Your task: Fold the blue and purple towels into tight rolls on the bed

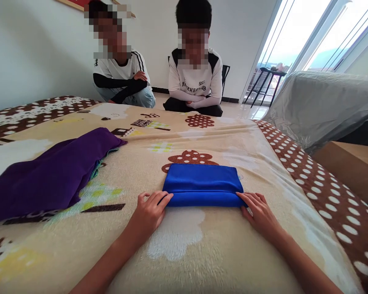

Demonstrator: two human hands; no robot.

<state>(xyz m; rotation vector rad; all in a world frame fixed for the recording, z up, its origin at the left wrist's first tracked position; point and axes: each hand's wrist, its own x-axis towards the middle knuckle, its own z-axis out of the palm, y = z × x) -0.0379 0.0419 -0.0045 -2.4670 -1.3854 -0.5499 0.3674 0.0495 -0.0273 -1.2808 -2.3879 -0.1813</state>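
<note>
A folded blue cloth (203,183) lies on the patterned blanket (184,237) in front of me. My left hand (150,212) pinches the cloth's near left corner, thumb against fingers. At the near right corner my right hand (259,212) rests with its fingertips closed on the cloth's edge. Both forearms reach in from the bottom of the view.
A purple cloth (52,173) lies spread at the left over a teal one. Two people sit on the floor beyond the far edge of the bed. A plastic-covered sofa (322,106) and a cardboard box (349,163) stand at the right, near a window.
</note>
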